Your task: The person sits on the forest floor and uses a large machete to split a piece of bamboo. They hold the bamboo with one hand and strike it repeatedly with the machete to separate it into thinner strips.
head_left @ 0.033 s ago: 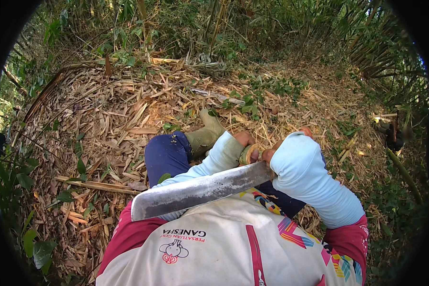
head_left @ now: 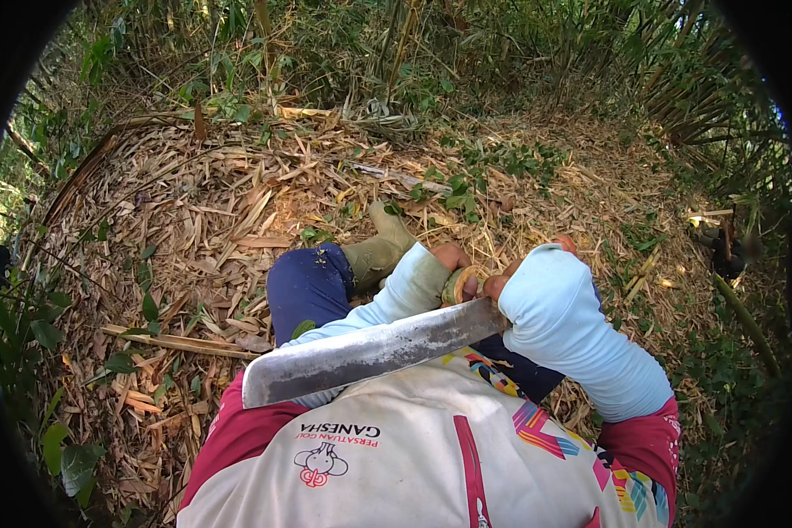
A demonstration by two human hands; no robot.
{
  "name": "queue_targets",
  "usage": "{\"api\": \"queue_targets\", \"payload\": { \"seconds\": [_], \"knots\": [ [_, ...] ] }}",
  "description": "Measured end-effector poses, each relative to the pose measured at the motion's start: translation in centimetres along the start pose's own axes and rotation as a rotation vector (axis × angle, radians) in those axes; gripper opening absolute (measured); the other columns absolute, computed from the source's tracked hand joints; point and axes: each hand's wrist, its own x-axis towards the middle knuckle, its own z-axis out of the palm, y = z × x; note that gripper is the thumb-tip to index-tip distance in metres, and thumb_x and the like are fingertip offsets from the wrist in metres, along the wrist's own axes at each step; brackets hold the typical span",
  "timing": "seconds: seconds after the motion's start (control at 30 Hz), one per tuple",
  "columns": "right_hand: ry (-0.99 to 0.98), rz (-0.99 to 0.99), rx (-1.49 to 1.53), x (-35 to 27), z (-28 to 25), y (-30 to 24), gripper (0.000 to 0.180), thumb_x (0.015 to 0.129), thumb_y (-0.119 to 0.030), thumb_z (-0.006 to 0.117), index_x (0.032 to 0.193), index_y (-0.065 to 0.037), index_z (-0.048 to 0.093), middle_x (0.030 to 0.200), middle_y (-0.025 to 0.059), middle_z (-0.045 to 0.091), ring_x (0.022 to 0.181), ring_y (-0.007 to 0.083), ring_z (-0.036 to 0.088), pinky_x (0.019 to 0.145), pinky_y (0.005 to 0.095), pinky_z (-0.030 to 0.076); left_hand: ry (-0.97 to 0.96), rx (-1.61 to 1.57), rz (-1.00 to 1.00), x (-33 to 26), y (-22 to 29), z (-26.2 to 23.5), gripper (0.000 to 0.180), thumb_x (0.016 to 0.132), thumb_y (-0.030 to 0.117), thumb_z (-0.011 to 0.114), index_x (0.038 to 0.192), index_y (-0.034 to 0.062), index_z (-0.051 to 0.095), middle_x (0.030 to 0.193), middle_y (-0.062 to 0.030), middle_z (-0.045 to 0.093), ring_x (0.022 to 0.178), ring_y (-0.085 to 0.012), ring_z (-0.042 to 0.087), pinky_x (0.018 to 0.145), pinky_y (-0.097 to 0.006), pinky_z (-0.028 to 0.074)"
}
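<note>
Right hand (head_left: 496, 287) closed at the machete (head_left: 370, 352)'s right end, handle hidden; blade's long axis runs left and slightly near. Left hand (head_left: 451, 256) grips a cut, bamboo-like piece (head_left: 450, 289), just left of right hand, blade's far side. Ground: dry leaf litter (head_left: 202, 229); undergrowth (head_left: 502, 62) far.

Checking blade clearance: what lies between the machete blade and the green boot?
In the head view, the left blue sleeve runs between the machete blade and the green boot.
</note>
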Motion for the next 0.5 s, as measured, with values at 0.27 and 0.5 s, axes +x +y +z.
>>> {"api": "queue_targets", "payload": {
  "seconds": [0.27, 0.5],
  "knots": [
    [-0.043, 0.053, 0.050, 0.14, -0.42, -0.28, 0.019, 0.059, -0.020, 0.068, 0.078, -0.016, 0.068, 0.061, 0.0071, 0.060, 0.065, 0.0295, 0.063, 0.069, 0.0469, 0.044, -0.003, -0.079, -0.055, -0.44, -0.53, 0.35, 0.012, 0.083, -0.001, 0.063, 0.085, 0.0060, 0.054, 0.070, -0.0023, 0.050, 0.060, -0.0117, 0.049, 0.051, -0.027, 0.037],
    [-0.068, 0.070, 0.026, 0.36, -0.45, 0.44, 0.011, 0.063, -0.017, 0.065, 0.074, -0.013, 0.065, 0.064, 0.0097, 0.060, 0.068, 0.0306, 0.064, 0.060, 0.0449, 0.046, -0.053, 0.063, -0.106, -0.07, -0.60, 0.44, 0.012, 0.083, -0.004, 0.063, 0.081, 0.0048, 0.055, 0.071, -0.0018, 0.052, 0.061, -0.0122, 0.050, 0.052, -0.026, 0.039]
  ]
}}
